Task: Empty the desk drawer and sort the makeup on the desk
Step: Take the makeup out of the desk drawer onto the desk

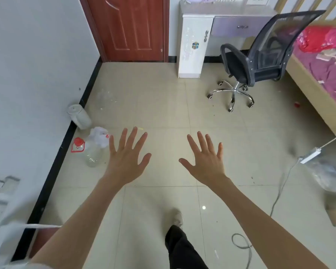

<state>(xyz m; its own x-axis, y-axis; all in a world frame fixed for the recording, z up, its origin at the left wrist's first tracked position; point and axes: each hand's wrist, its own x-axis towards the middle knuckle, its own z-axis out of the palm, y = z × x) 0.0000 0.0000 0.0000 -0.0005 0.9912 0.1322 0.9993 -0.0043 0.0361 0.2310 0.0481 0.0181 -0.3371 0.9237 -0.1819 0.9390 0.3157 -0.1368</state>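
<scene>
Both hands are held out in front of the person, palms down and fingers spread wide: the left hand (127, 158) and the right hand (205, 160) are fully open, holding nothing and touching nothing, hovering over the bare tiled floor (163, 105) with a clear gap between them. Below them a dark trouser leg and a pale shoe (177, 219) point forward, so the person appears to be standing well back from the work. The task's things are far off at the top of the view: the white table (229, 13) stands against the far wall to the right of the red-brown door (128, 28), and its lilac drawer (241, 27) looks closed, its small handle facing the room. Whether any makeup lies on the tabletop cannot be told from here; only pale, blurred shapes show at the far edge. A black mesh office chair (260, 55) stands right in front of the drawer, its back towards the bed (322, 61) on the right. The step in hand, as I judge it, is simply the approach, and doing it well means walking across, rolling the chair aside first so the drawer can slide out fully, then taking the handle with one hand and pulling straight and level. On the way, the white cable (283, 183) and power strip (310, 155) on the right are worth stepping around, as are the empty plastic bottle (94, 152) and the white canister (79, 116) along the left wall.
</scene>
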